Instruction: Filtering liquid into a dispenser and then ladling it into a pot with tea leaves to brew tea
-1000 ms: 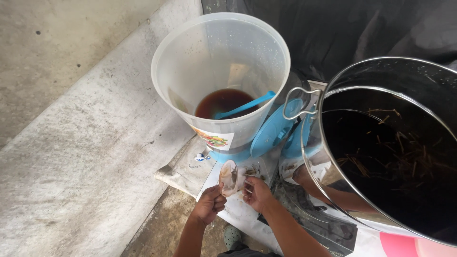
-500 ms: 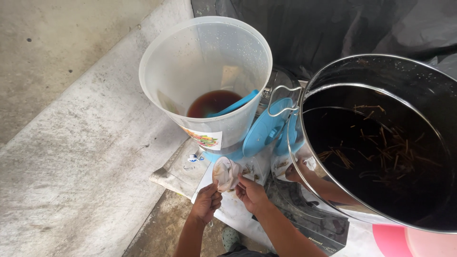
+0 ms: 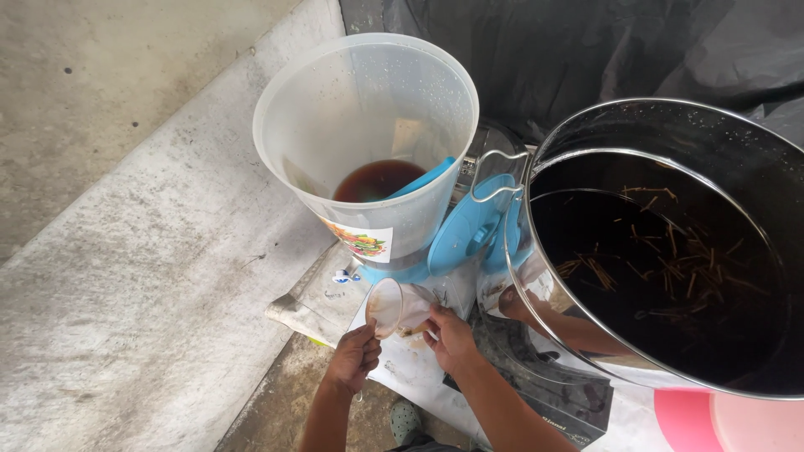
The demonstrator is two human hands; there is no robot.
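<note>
Left hand (image 3: 356,358) and right hand (image 3: 448,335) both closed on a small clear cup (image 3: 394,306), just below the big plastic jug (image 3: 368,151), shiny pot (image 3: 670,251) beside the jug

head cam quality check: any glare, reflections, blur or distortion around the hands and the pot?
Head view: soft daylight, no hard shadows; sharp, no motion blur on left hand, right hand or the clear cup they hold. Steel pot wall mirrors the arm; bright glints along its rim. Translucent bucket shows droplets. Wide-angle bends the edges.
</note>
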